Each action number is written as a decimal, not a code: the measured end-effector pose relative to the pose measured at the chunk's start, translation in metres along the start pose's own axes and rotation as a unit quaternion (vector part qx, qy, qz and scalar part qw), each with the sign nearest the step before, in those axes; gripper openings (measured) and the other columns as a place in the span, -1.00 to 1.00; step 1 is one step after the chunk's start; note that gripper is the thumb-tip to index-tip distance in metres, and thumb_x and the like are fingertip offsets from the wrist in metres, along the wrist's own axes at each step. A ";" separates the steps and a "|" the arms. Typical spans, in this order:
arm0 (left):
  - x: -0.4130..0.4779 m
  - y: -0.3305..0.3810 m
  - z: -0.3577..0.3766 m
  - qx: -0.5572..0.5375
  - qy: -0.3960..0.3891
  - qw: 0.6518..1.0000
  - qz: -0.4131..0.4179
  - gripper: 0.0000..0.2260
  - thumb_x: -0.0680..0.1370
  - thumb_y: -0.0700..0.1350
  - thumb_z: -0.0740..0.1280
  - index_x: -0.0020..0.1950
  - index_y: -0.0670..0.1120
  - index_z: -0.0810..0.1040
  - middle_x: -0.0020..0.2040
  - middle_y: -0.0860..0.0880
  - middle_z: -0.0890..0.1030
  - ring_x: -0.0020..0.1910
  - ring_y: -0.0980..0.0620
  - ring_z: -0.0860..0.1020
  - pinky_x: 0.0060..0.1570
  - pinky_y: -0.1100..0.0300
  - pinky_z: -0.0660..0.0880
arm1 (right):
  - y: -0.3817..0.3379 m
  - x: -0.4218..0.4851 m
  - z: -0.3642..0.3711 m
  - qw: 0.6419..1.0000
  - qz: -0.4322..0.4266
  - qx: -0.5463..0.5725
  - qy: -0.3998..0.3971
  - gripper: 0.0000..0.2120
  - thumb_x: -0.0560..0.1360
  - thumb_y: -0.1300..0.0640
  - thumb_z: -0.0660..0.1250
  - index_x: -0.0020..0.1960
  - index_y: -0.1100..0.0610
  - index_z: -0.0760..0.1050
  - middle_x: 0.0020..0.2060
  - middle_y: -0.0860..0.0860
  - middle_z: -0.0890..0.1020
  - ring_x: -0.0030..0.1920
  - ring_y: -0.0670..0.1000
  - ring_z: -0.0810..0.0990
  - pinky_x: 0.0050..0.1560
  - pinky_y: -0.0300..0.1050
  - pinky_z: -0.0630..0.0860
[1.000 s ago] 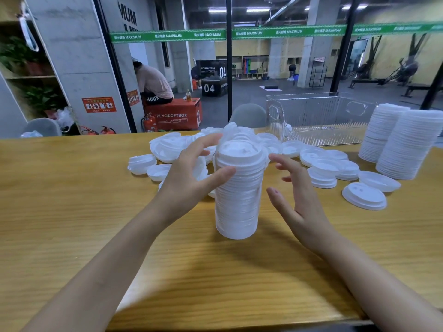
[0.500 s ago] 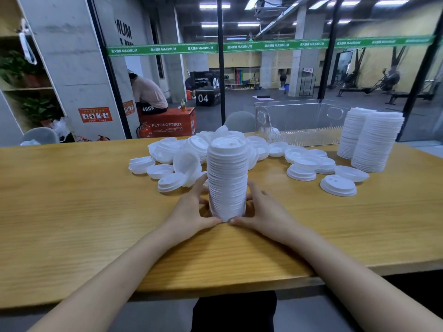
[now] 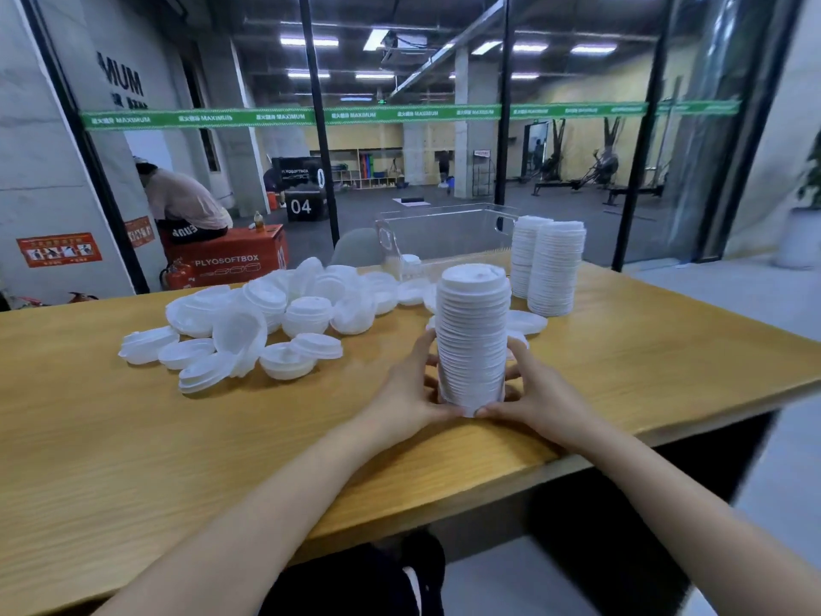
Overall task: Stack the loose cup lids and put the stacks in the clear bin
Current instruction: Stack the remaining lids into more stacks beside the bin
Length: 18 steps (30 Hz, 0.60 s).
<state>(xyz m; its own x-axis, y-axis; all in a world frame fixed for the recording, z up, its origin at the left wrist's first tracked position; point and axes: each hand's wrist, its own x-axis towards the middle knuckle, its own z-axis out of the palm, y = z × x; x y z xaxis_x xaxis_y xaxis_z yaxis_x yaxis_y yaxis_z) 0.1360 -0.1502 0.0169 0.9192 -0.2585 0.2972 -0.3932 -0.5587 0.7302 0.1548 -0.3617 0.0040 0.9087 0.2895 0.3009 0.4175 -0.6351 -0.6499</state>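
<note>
A tall stack of white cup lids (image 3: pixel 472 335) stands upright on the wooden table (image 3: pixel 133 437). My left hand (image 3: pixel 406 389) grips its base from the left, thumb at the front. My right hand (image 3: pixel 531 393) grips the base from the right, and the two thumbs nearly meet under the front. A heap of loose white lids (image 3: pixel 266 313) lies to the left and behind. The clear bin (image 3: pixel 444 233) stands at the table's far edge, behind the stack. I cannot tell whether the stack rests on the table or is lifted slightly.
Two tall finished lid stacks (image 3: pixel 548 264) stand right of the bin. A few flat lids (image 3: pixel 526 322) lie behind the held stack. The table's front edge runs close below my wrists. Beyond the glass wall, a person (image 3: pixel 182 202) sits on a red box.
My hands dropped from the stack's upper sides to its base and now grip it there. The view has swung left and back, so the stack appears right of centre.
</note>
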 end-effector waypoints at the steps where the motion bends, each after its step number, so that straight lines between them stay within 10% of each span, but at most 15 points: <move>1: 0.014 0.007 0.016 -0.003 -0.014 1.000 0.008 -0.04 0.33 -0.06 0.61 0.54 0.10 0.06 0.09 0.20 0.44 -0.07 0.28 0.51 -0.13 0.46 0.49 | 0.013 -0.003 -0.014 1.000 0.018 -0.019 0.008 -0.09 0.28 -0.05 0.62 0.47 -0.08 0.18 0.05 -0.06 0.63 0.18 0.00 0.55 0.05 -0.05 0.45; 6: 0.088 0.033 0.087 -0.010 -0.064 0.997 0.032 -0.02 0.33 -0.04 0.62 0.56 0.09 0.06 0.19 0.02 0.49 0.11 0.04 0.57 0.13 0.06 0.55 | 0.076 -0.005 -0.075 0.992 0.101 -0.056 0.049 -0.05 0.29 -0.06 0.62 0.50 -0.03 0.15 0.05 -0.01 0.62 0.22 0.08 0.52 0.08 -0.03 0.44; 18: 0.222 0.037 0.137 0.313 0.001 0.948 0.053 -0.25 0.50 0.20 0.33 0.55 -0.03 0.09 0.37 -0.07 0.42 0.37 -0.12 0.29 0.37 0.00 0.11 | 0.147 0.082 -0.118 0.966 0.200 -0.126 0.100 -0.10 0.38 -0.17 0.52 0.53 0.02 0.09 0.16 -0.02 0.62 0.32 0.08 0.39 -0.05 -0.02 0.40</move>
<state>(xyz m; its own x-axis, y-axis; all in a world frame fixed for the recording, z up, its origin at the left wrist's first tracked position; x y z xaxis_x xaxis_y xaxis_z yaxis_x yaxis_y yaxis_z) 0.3222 -0.3360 0.0251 0.8735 -0.3378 0.3506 -0.4190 -0.8882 0.1883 0.2906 -0.5162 0.0156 0.9682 -0.1434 0.2048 -0.0045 -0.8290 -0.5592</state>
